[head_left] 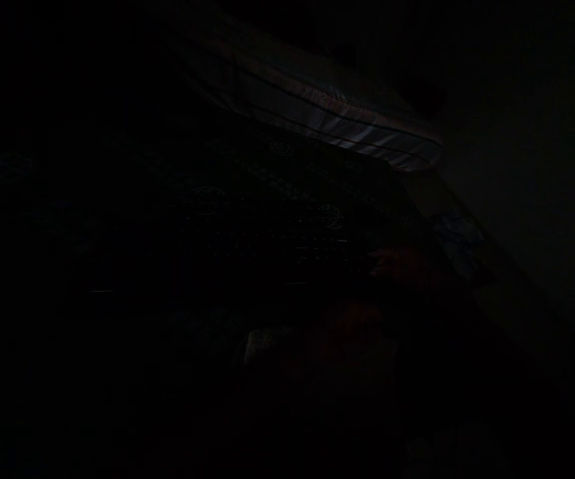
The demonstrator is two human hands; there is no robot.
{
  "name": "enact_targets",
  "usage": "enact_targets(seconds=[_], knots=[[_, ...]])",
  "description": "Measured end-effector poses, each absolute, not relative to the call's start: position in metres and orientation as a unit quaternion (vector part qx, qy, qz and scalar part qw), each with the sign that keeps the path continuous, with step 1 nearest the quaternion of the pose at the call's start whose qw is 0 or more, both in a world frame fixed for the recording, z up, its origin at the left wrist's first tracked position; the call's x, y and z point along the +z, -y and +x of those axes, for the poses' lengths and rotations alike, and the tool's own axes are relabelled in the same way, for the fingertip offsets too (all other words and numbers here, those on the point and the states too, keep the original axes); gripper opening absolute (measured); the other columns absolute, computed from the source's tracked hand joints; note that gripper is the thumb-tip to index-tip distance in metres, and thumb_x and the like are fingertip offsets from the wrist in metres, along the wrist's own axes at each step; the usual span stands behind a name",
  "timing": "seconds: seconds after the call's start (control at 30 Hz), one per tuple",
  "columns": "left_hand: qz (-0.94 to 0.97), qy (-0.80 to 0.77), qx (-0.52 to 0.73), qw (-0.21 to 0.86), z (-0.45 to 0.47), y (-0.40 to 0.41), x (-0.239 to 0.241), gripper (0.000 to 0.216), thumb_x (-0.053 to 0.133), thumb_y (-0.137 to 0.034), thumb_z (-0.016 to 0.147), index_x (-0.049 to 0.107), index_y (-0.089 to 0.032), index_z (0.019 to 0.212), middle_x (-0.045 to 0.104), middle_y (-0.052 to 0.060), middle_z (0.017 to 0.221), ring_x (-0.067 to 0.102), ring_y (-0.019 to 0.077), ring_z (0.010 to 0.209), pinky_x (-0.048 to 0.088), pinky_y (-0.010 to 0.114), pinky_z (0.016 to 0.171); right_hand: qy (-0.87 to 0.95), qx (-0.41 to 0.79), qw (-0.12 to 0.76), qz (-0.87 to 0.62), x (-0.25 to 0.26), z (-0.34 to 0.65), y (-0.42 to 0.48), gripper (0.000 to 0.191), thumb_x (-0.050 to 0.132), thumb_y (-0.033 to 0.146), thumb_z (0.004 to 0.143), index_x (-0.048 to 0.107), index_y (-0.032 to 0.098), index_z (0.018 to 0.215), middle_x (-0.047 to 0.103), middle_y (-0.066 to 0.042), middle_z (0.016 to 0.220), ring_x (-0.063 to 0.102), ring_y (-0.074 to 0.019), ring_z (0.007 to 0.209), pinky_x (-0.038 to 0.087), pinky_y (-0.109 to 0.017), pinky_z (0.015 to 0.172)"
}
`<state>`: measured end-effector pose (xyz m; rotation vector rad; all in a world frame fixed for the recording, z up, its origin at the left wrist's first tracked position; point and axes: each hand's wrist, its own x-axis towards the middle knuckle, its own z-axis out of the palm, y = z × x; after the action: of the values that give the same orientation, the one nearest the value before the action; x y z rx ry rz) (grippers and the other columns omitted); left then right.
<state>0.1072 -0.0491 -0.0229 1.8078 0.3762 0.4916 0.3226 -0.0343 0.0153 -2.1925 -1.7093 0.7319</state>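
Observation:
The picture is almost black. A dark keyboard-like object (277, 249), with rows of faint glints that look like keys, lies across the middle. At its right end is a dim reddish hand (400, 263), probably my right hand. Its fingers point left, stretched out and slightly apart, over or at the object's edge; whether they touch it I cannot tell. No held thing shows in it. Below it, a second reddish shape (360, 318) may be my left hand, but its fingers are lost in the dark.
Behind lies a dark surface (287, 176) printed with pale round marks and lettering. Beyond it runs a striped mattress edge (337, 123). Bluish crumpled cloth or plastic (457, 233) lies at the right, near a plain wall (532, 159). A small pale patch (262, 339) shows lower down.

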Motion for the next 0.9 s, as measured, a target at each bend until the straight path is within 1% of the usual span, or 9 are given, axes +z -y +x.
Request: enact_targets(seconds=[0.13,0.3,0.5,0.67,0.77,0.9], knots=[[0.777,-0.160,0.199,0.576,0.109,0.048,-0.023,0.028,0.052,-0.035,0.089,0.057,-0.014,0.107,0.060,0.007,0.106,0.059,0.0167,0.091,0.052,0.036,0.080,0.602,0.256,0.145,-0.743,0.014,0.324,0.036,0.031,0.069,0.018,0.072,0.070,0.020,0.102,0.073,-0.004,0.088,0.069,-0.0212,0.081,0.056,-0.032,0.073],[0.779,-0.161,0.191,0.575,0.110,0.048,-0.023,0.028,0.052,-0.035,0.089,0.057,-0.014,0.108,0.059,0.007,0.107,0.059,0.0168,0.092,0.051,0.037,0.081,0.596,0.253,0.153,-0.747,0.011,0.326,0.037,0.030,0.071,0.019,0.069,0.071,0.022,0.099,0.074,-0.003,0.087,0.069,-0.0220,0.081,0.057,-0.032,0.073],[0.777,-0.160,0.199,0.575,0.108,0.049,-0.022,0.028,0.052,-0.034,0.090,0.057,-0.014,0.108,0.060,0.007,0.106,0.059,0.0165,0.091,0.052,0.036,0.080,0.605,0.224,0.185,-0.742,0.006,0.324,0.044,0.029,0.068,0.024,0.073,0.071,0.025,0.101,0.072,-0.002,0.100,0.069,-0.0225,0.087,0.057,-0.035,0.078],[0.778,-0.155,0.199,0.575,0.109,0.048,-0.022,0.028,0.053,-0.035,0.089,0.057,-0.013,0.107,0.060,0.007,0.105,0.059,0.0165,0.090,0.052,0.036,0.079,0.606,0.214,0.177,-0.745,0.006,0.321,0.049,0.032,0.067,0.025,0.074,0.069,0.024,0.106,0.069,-0.004,0.108,0.067,-0.0247,0.096,0.055,-0.039,0.083],[0.778,-0.156,0.200,0.575,0.109,0.047,-0.022,0.028,0.053,-0.035,0.089,0.058,-0.014,0.107,0.060,0.007,0.105,0.059,0.0164,0.090,0.052,0.035,0.079,0.606,0.220,0.183,-0.742,0.007,0.320,0.049,0.033,0.067,0.026,0.075,0.068,0.024,0.108,0.069,-0.004,0.109,0.066,-0.0253,0.097,0.055,-0.040,0.084],[0.776,-0.160,0.203,0.575,0.108,0.049,-0.021,0.028,0.053,-0.034,0.089,0.057,-0.014,0.107,0.060,0.007,0.105,0.060,0.0159,0.089,0.052,0.035,0.078,0.588,0.242,0.198,-0.746,0.007,0.320,0.049,0.034,0.068,0.025,0.074,0.068,0.025,0.108,0.070,-0.003,0.108,0.066,-0.0242,0.097,0.055,-0.038,0.085]])
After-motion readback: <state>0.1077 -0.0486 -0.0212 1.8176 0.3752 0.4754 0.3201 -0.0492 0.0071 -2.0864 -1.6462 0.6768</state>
